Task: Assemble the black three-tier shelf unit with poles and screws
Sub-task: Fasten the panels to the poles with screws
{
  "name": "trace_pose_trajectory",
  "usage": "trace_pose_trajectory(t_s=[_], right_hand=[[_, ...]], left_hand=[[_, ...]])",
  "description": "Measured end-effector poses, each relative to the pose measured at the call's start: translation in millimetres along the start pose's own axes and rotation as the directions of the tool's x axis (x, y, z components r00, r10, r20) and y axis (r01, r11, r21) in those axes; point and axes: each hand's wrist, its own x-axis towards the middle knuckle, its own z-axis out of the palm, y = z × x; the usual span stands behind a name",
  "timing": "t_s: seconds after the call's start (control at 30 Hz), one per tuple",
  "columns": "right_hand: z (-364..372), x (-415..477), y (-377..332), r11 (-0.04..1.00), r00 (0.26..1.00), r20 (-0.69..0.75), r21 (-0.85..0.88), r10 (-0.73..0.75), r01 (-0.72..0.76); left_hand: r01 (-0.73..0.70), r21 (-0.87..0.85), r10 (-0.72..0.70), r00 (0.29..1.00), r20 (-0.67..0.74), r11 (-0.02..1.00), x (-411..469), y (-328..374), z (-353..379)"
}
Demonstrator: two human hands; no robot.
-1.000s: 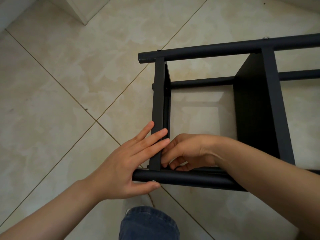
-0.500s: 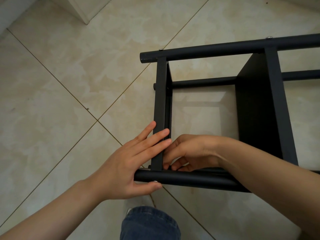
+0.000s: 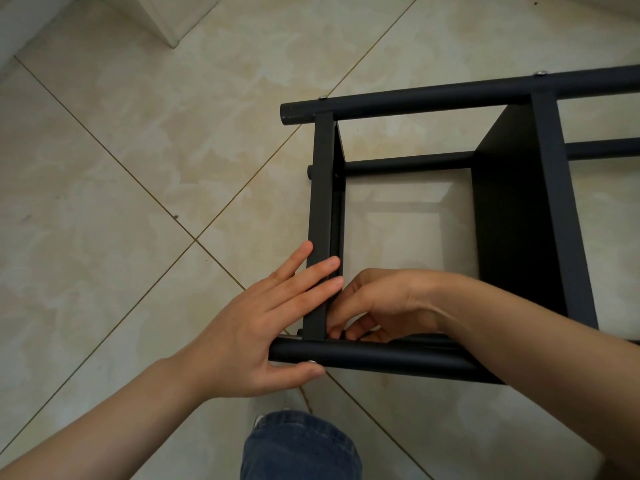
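The black shelf unit lies on its side on the tiled floor. Its end shelf board (image 3: 322,188) runs between the far pole (image 3: 433,97) and the near pole (image 3: 381,358). My left hand (image 3: 256,327) presses straight fingers against the board's outer edge, with the thumb under the near pole beside a silver screw head (image 3: 311,362). My right hand (image 3: 388,299) reaches inside the frame to the corner where board and near pole meet. Its curled fingertips pinch something small and dark there, mostly hidden. A second shelf board (image 3: 512,220) stands to the right.
Two silver screw heads (image 3: 322,97) show on top of the far pole. A lower pole (image 3: 408,164) crosses behind the boards. My knee in blue jeans (image 3: 301,448) is just below the near pole. A white corner (image 3: 166,19) stands at the top left.
Both hands stay at the same corner. The right fingertips shift slightly at the joint, and the view has drifted a little.
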Motion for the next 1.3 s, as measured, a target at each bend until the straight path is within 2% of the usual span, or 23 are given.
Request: trace_pose_trajectory(t_s=[0.73,1.3], right_hand=[[-0.2,-1.8,-0.4,1.0,1.0,0.012,-0.005,0.012,-0.012],[5.8,3.4,-1.3,1.0,0.999,-0.037,-0.029,-0.004,0.002]], left_hand=[[0.005,0.001,-0.005,1.0,0.0,1.0,-0.3,1.4,-0.7],[0.0,-0.007,0.0,1.0,-0.002,1.0,-0.3,0.9,0.2]])
